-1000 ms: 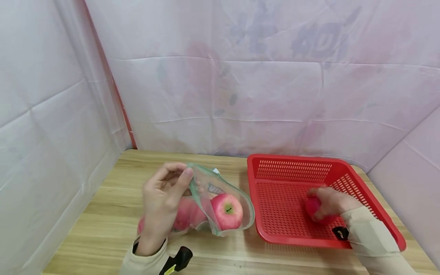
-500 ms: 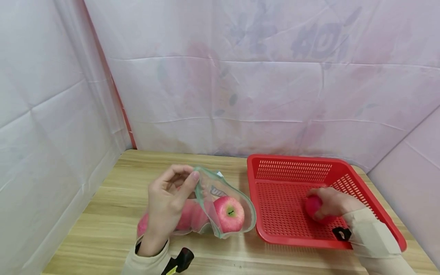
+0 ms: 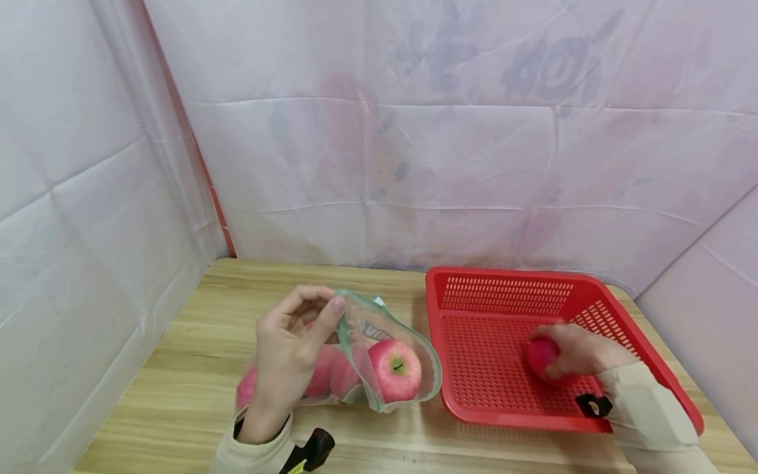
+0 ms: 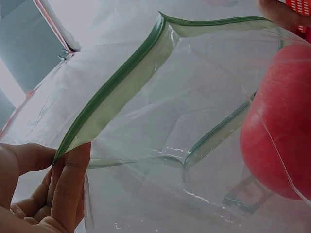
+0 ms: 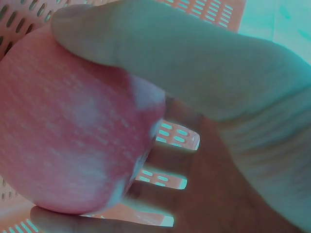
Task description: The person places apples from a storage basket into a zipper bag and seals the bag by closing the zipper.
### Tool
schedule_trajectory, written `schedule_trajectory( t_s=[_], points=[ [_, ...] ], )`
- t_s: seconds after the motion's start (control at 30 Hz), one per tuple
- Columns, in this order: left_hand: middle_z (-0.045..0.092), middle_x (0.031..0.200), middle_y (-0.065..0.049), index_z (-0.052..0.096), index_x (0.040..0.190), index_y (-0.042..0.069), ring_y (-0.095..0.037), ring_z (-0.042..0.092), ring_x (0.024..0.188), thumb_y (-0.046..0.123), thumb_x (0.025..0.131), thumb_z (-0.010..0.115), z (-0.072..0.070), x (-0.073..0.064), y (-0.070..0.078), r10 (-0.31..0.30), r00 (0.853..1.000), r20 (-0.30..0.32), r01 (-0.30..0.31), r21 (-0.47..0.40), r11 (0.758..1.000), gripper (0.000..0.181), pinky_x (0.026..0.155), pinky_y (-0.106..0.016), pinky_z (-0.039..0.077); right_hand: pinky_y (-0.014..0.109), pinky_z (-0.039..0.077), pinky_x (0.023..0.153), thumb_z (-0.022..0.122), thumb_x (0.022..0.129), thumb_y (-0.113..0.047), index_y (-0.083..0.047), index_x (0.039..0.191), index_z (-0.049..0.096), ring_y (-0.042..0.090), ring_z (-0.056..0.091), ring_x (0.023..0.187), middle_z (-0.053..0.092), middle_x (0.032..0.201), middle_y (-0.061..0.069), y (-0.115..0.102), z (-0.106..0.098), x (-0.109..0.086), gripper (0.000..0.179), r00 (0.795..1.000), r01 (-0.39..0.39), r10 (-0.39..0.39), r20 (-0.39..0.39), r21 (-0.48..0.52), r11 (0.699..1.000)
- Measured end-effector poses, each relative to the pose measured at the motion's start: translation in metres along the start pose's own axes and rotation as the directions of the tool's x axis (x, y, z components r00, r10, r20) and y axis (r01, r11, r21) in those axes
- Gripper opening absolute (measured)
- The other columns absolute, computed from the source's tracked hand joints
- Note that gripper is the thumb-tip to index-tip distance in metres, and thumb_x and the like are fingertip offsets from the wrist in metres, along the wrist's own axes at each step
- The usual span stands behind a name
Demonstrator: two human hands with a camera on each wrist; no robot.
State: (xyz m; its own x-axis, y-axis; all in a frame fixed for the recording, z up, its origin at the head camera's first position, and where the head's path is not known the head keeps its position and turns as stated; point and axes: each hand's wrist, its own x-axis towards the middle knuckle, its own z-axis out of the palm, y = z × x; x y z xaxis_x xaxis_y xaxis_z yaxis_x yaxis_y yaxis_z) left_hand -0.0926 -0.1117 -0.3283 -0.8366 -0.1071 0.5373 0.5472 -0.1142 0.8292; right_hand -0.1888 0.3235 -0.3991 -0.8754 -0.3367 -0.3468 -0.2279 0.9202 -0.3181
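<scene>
Both grips were busy in the head view. The person's right hand (image 3: 583,349) had its fingers curled round a red apple (image 3: 541,357), low inside a red plastic basket (image 3: 521,419) and toward its near right part. Whether a second fruit lay under that palm, I couldn't tell. Across from it, the left hand (image 3: 290,352) pinched the mouth of a see-through bag (image 3: 355,331) lying on its side on the wooden counter (image 3: 177,355), its open end facing the basket. One large apple (image 3: 395,370) sat right in that opening, and more fruit (image 3: 322,372) showed through the bag behind.

Seen from the left wrist, thumb and fingers held up the bag's green edge (image 4: 108,89), so the mouth gaped wide.

Seen from the right wrist, the thumb lay over the apple while fingers wrapped its other side, with slotted basket wall beyond.

To my eye, the step in hand was handling apples one by one between bag and basket. Next, I judged, the right hand needed a sure hold if it lifted, high enough to clear the rim, or a gentle release if it let go, with the bag's mouth spread throughout.
</scene>
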Motion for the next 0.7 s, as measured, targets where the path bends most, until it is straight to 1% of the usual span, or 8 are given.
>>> schedule_trajectory(
  t_s=[0.13, 0.3, 0.43, 0.5, 0.57, 0.7],
  points=[
    [0.07, 0.083, -0.003, 0.065, 0.099, -0.011, -0.013, 0.071, 0.069, -0.011, 0.092, 0.066, 0.0, 0.0, 0.0, 0.004, 1.0, 0.002, -0.004, -0.002, 1.0, 0.007, 0.057, -0.031, 0.062, 0.046, 0.058, 0.071, 0.088, 0.071, -0.008, -0.001, 0.124, 0.063, 0.031, 0.06, 0.09, 0.062, 0.102, 0.018, 0.002, 0.0, 0.0, 0.059, 1.0, 0.008, -0.008, -0.012, 0.001, 1.0],
    [0.07, 0.083, -0.003, 0.065, 0.099, -0.011, -0.013, 0.071, 0.069, -0.011, 0.092, 0.066, 0.0, 0.0, -0.001, 0.011, 1.0, 0.006, -0.011, -0.009, 1.0, 0.007, 0.057, -0.031, 0.062, 0.044, 0.057, 0.07, 0.087, 0.071, -0.01, 0.0, 0.124, 0.063, 0.028, 0.06, 0.087, 0.063, 0.099, 0.016, 0.002, -0.001, -0.002, 0.058, 1.0, -0.012, 0.012, -0.007, 0.002, 1.0],
    [0.07, 0.083, -0.003, 0.065, 0.099, -0.012, -0.013, 0.071, 0.069, -0.012, 0.092, 0.065, 0.0, 0.0, -0.001, 0.017, 1.0, 0.01, -0.017, -0.019, 1.0, 0.007, 0.057, -0.031, 0.062, 0.044, 0.058, 0.069, 0.086, 0.073, -0.016, 0.0, 0.124, 0.063, 0.03, 0.06, 0.087, 0.063, 0.099, 0.017, 0.001, -0.005, -0.004, 0.058, 0.997, -0.077, 0.076, 0.014, 0.006, 0.997],
    [0.07, 0.083, -0.003, 0.064, 0.098, -0.012, -0.013, 0.071, 0.07, -0.012, 0.092, 0.065, 0.0, 0.0, -0.001, 0.02, 1.0, 0.011, -0.02, -0.022, 1.0, 0.007, 0.057, -0.031, 0.062, 0.043, 0.057, 0.069, 0.087, 0.073, -0.018, 0.0, 0.124, 0.063, 0.03, 0.059, 0.088, 0.063, 0.099, 0.016, 0.002, -0.009, -0.006, 0.058, 0.995, -0.097, 0.097, 0.012, -0.001, 0.995],
    [0.07, 0.083, -0.003, 0.065, 0.098, -0.012, -0.013, 0.071, 0.07, -0.012, 0.092, 0.066, 0.0, 0.0, -0.001, 0.023, 1.0, 0.009, -0.023, -0.02, 1.0, 0.007, 0.057, -0.031, 0.062, 0.042, 0.057, 0.069, 0.087, 0.074, -0.019, 0.0, 0.123, 0.064, 0.029, 0.058, 0.087, 0.063, 0.098, 0.014, 0.003, -0.012, -0.007, 0.057, 0.996, -0.09, 0.09, 0.001, -0.007, 0.996],
    [0.07, 0.083, -0.003, 0.065, 0.098, -0.011, -0.012, 0.07, 0.07, -0.012, 0.091, 0.066, 0.001, 0.001, -0.001, 0.027, 1.0, 0.003, -0.027, -0.009, 1.0, 0.007, 0.056, -0.029, 0.062, 0.04, 0.056, 0.068, 0.087, 0.074, -0.019, -0.001, 0.12, 0.065, 0.027, 0.058, 0.085, 0.063, 0.094, 0.011, 0.003, -0.013, -0.009, 0.054, 0.998, -0.053, 0.052, -0.03, -0.039, 0.998]
  ],
)
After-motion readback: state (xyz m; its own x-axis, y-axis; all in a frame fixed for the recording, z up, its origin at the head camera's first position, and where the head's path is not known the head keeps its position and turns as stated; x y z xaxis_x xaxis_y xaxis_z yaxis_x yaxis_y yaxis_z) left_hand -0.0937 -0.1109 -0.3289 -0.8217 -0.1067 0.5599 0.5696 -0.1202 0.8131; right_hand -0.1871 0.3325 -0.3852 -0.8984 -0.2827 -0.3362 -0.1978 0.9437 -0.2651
